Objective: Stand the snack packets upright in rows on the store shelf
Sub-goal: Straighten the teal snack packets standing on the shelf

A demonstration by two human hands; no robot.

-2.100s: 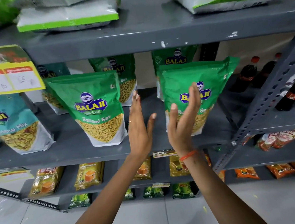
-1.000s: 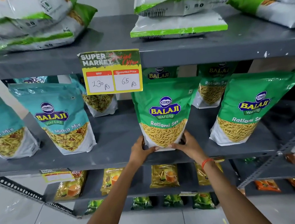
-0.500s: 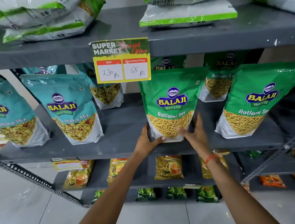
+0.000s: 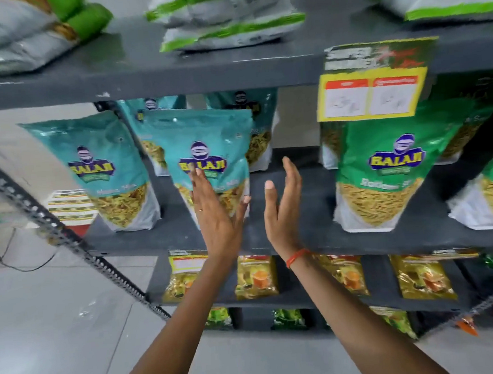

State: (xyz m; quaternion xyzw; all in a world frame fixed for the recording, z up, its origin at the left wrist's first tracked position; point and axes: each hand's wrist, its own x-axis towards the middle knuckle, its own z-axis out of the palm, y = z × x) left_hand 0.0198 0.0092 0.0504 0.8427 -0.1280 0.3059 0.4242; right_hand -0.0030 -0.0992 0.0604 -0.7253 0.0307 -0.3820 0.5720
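Teal Balaji snack packets stand upright on the grey middle shelf (image 4: 296,233). One teal packet (image 4: 207,148) is straight ahead and a second teal packet (image 4: 105,168) stands to its left. My left hand (image 4: 218,215) is flat and open in front of the nearer teal packet's lower half; whether it touches is unclear. My right hand (image 4: 282,210) is open, fingers up, just right of that packet over bare shelf. A green Ratlami Sev packet (image 4: 386,176) stands upright further right, apart from both hands. More packets stand in a back row.
A yellow price tag (image 4: 370,94) hangs from the upper shelf edge. Flat green-and-white bags (image 4: 226,26) lie on the top shelf. Small golden packets (image 4: 255,277) fill the lower shelf. A perforated metal brace (image 4: 50,226) slants at the left. Tiled floor lies below.
Both hands have let go of the green packet's base and moved left to the teal packet, now raised and open. The view has swung left.
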